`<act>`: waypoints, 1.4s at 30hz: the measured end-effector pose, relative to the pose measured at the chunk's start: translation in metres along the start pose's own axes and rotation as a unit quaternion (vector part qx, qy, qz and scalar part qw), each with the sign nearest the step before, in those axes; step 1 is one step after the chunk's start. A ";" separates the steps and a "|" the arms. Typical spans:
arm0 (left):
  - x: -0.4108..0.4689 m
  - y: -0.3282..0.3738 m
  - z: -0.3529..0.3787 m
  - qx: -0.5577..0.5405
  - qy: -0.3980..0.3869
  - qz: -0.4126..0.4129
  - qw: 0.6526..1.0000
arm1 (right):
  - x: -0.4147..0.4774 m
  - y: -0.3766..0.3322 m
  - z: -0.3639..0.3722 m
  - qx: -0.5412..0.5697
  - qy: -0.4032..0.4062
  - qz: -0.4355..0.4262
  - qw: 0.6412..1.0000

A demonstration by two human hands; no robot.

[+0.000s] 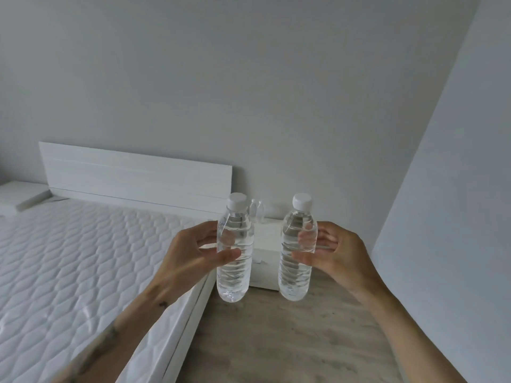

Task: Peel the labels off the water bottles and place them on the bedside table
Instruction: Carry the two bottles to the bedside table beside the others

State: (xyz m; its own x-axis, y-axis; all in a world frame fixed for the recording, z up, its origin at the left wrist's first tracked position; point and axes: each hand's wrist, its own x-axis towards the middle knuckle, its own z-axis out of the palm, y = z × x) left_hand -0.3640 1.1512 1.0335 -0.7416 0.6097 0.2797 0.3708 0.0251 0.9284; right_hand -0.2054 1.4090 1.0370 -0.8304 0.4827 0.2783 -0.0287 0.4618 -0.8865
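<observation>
I hold two clear water bottles upright in the air, each with a white cap and no label that I can see. My left hand (193,252) grips the left bottle (235,247) around its middle. My right hand (334,255) grips the right bottle (297,252) the same way. Behind and between them stands the white bedside table (266,244). On its top, partly hidden by the left bottle, stand two more clear bottles (257,211).
A bed with a white quilted mattress (69,266) and a white headboard (132,175) fills the left. Grey wood-look floor (290,341) lies between the bed frame and the wall on the right (456,217). Another white bedside table (16,194) sits at the far left.
</observation>
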 end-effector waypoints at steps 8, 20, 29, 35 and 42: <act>0.215 -0.097 -0.032 0.003 -0.023 0.012 1.000 | 0.201 0.074 0.049 -0.019 0.024 0.025 0.999; 0.503 -0.217 -0.040 0.000 -0.054 -0.008 0.999 | 0.479 0.187 0.080 -0.010 0.047 0.067 0.997; 0.676 -0.309 -0.019 0.029 -0.075 -0.055 0.995 | 0.654 0.281 0.090 -0.020 0.019 0.092 0.995; 0.768 -0.375 -0.007 0.042 -0.085 -0.082 0.992 | 0.732 0.342 0.103 -0.058 0.032 0.129 0.990; 0.848 -0.466 0.011 0.083 -0.091 -0.106 0.987 | 0.794 0.422 0.139 -0.048 0.053 0.180 0.981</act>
State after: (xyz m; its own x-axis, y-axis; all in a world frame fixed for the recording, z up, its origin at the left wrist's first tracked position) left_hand -1.1598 1.6654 0.8358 -0.7049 0.7090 0.0210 0.3163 0.2876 0.9040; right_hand -0.9537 1.8835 0.8327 -0.7148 0.6994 -0.0044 0.3121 0.3133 -0.8969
